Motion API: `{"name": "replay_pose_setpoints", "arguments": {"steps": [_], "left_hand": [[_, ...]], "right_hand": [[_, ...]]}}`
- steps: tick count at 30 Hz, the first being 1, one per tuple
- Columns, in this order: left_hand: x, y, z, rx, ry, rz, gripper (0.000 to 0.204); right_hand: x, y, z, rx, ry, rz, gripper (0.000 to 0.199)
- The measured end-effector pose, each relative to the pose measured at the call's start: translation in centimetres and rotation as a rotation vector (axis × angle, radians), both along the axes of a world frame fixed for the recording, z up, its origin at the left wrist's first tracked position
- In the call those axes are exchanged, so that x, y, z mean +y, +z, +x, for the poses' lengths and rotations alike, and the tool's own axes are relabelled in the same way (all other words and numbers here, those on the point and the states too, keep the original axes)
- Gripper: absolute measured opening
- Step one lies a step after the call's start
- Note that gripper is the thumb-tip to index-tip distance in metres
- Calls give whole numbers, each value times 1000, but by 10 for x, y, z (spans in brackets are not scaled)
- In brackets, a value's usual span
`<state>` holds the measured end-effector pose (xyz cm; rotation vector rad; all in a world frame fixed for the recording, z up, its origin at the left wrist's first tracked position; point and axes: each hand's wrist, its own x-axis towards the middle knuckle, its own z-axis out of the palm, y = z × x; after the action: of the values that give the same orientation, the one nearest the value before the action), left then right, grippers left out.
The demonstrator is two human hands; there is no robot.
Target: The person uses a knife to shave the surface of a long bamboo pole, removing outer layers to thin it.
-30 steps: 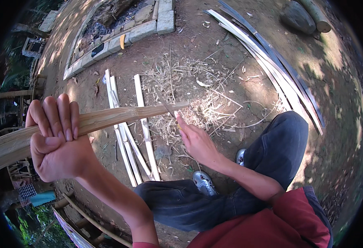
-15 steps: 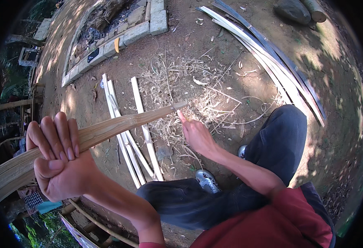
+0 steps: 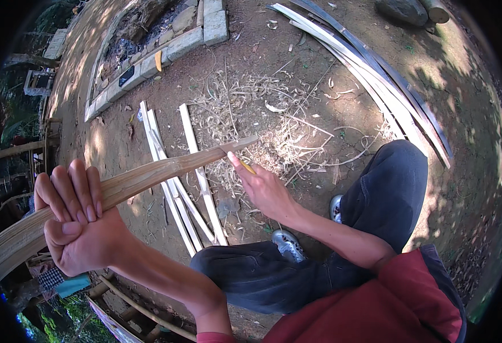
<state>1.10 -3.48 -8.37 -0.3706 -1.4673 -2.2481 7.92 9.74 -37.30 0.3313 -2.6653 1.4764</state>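
Left fingers (image 3: 71,191) grip bamboo strip (image 3: 148,174); right fingers (image 3: 241,167) seemingly pinch yellow tool; split slats (image 3: 174,188) beneath.

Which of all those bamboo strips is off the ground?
Only the long strip gripped in the left hand; the right hand touches its far tip. The pale slats lie on dirt.

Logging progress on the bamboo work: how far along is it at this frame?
Done: pale split strips lie on the dirt, with shavings beside them. In hand: the left hand grips a long bamboo slat, and the right hand is at its far tip with a small yellow-handled tool. Left: long slats piled at upper right.
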Motion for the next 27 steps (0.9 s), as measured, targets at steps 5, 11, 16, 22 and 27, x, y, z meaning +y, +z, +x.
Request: {"name": "replay_pose_setpoints", "arguments": {"steps": [5, 11, 16, 22, 27], "left_hand": [[-9, 0, 1, -29, 8, 60, 21], [-5, 0, 6, -14, 33, 25, 21], [-10, -1, 3, -17, -13, 64, 22], [2, -1, 7, -39, 230, 75, 23], [-12, 0, 8, -34, 42, 2, 22]], "right_hand": [[8, -13, -10, -215, 45, -51, 55], [7, 10, 7, -47, 76, 28, 59], [8, -11, -13, -223, 32, -31, 52], [1, 18, 5, -107, 16, -140, 54], [5, 1, 3, -85, -15, -25, 52]]}}
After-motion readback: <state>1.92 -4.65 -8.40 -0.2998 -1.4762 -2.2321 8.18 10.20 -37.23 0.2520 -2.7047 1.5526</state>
